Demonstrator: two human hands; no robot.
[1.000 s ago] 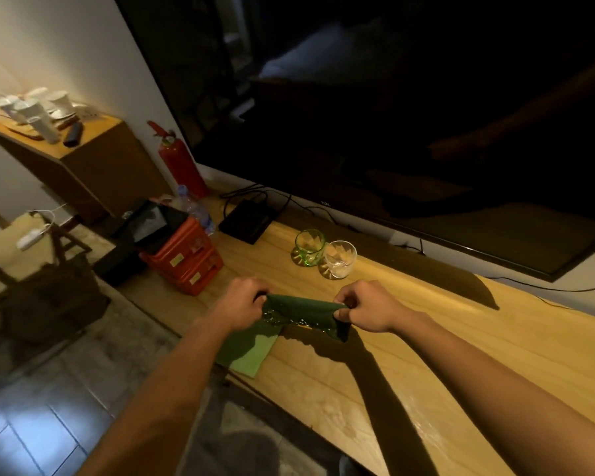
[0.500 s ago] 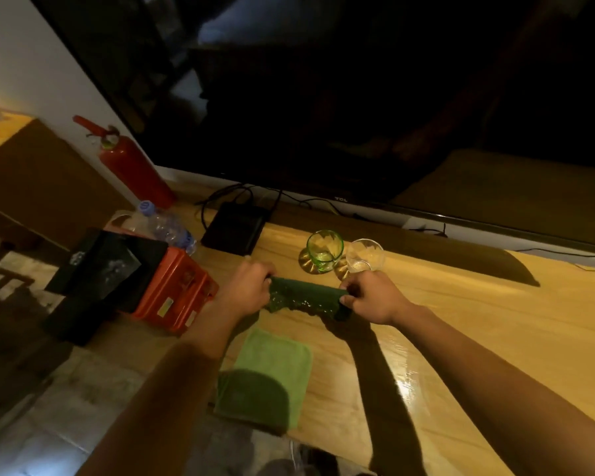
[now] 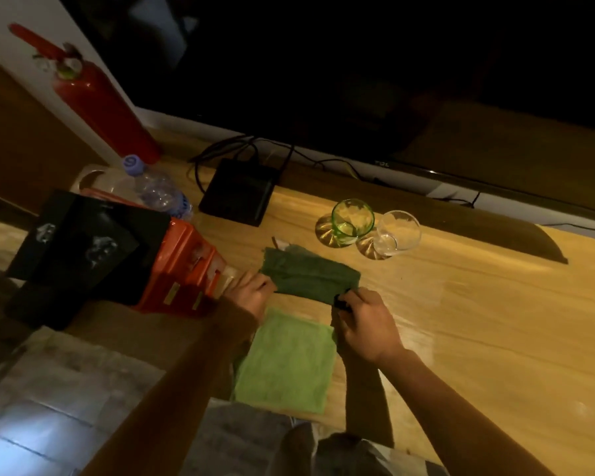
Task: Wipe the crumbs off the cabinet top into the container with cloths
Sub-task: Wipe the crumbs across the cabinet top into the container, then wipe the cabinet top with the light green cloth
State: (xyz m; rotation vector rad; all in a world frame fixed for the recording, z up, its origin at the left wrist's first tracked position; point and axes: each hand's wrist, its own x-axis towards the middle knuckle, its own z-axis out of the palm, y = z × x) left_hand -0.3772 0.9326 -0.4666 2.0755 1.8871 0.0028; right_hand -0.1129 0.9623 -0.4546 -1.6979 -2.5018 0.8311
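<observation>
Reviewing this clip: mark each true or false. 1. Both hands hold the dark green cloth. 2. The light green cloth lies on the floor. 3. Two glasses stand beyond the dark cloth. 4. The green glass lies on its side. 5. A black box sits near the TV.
1. True: the left hand and the right hand each grip an end of the dark green cloth.
2. False: the light green cloth lies on the cabinet top, at its near edge.
3. True: the green glass and the clear glass stand there, side by side.
4. False: it stands upright.
5. True: the black box sits below the TV, with cables behind it.
</observation>
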